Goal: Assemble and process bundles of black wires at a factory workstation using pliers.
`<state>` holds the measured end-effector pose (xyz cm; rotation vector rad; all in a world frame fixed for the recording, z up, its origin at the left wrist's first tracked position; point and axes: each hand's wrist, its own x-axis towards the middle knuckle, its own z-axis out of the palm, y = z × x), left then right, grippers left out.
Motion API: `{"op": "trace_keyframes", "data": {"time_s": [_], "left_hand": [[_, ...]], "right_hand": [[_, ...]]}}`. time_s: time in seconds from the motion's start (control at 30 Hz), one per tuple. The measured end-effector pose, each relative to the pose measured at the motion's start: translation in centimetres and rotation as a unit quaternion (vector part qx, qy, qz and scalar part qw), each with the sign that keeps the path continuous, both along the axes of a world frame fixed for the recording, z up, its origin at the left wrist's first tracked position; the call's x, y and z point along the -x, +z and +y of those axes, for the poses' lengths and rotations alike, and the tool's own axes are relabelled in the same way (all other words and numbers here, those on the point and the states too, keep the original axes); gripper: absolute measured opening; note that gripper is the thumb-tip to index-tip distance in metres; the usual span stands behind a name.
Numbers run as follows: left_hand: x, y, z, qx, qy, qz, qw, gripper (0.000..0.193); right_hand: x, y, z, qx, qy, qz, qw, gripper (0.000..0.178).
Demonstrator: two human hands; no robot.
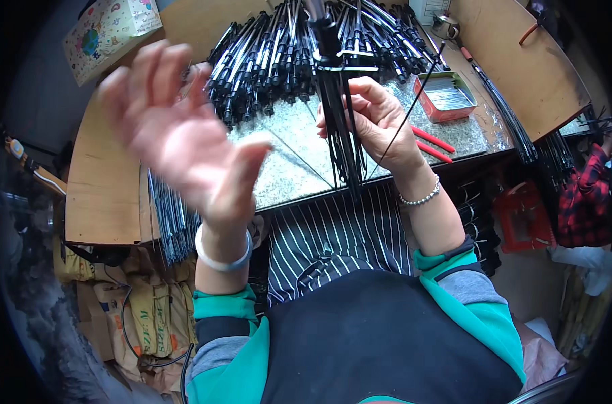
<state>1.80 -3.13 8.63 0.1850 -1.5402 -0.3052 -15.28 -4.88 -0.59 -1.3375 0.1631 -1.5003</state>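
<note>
An umbrella frame [338, 128] hangs upright in front of me, its thin black ribs pointing down and white bands around its upper part. My right hand [380, 121] is closed at the ribs; the fingertips reach behind them and are partly hidden. One long black rib [413, 108] stands out at a slant and crosses in front of my right wrist. Raised at the left, my left hand [178, 131] is open and empty, palm showing, fingers smeared by motion. Behind the hands lies a big pile of black and silver umbrella frames [272, 60] on the table.
A red tin [447, 97] of thin metal pins stands right of my right hand, near two red-handled pliers [432, 145]. Bundles of black ribs hang over the table edge at left [171, 215] and right [501, 101]. Wooden boards [528, 60] wall the table. Another person's checked sleeve [584, 195] shows far right.
</note>
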Motion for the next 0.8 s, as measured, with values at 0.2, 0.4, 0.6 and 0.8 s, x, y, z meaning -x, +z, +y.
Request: {"op": "trace_keyframes", "data": {"time_s": [0.2,0.4,0.6,0.8], "left_hand": [[0.9,-2.3,-2.7,-0.216,-0.174,-0.01,0.961,0.086],[1.2,-1.4,-3.2,-0.234,-0.209,-0.092,0.945,0.059],[0.7,-1.0,-3.5,-0.27,-0.25,-0.172,0.914,0.04],[0.9,-0.8,-3.6,-0.222,-0.244,-0.174,0.928,0.043]], "right_hand": [[0.1,0.9,0.9,-0.015,0.044,0.046,0.998,0.036],[0.5,0.6,0.8,-0.012,0.027,0.071,0.997,0.037],[-0.1,-0.1,1.6,-0.053,-0.006,0.03,0.998,0.039],[-1.2,-0.8,2.9,0.056,-0.132,0.021,0.989,0.026]]}}
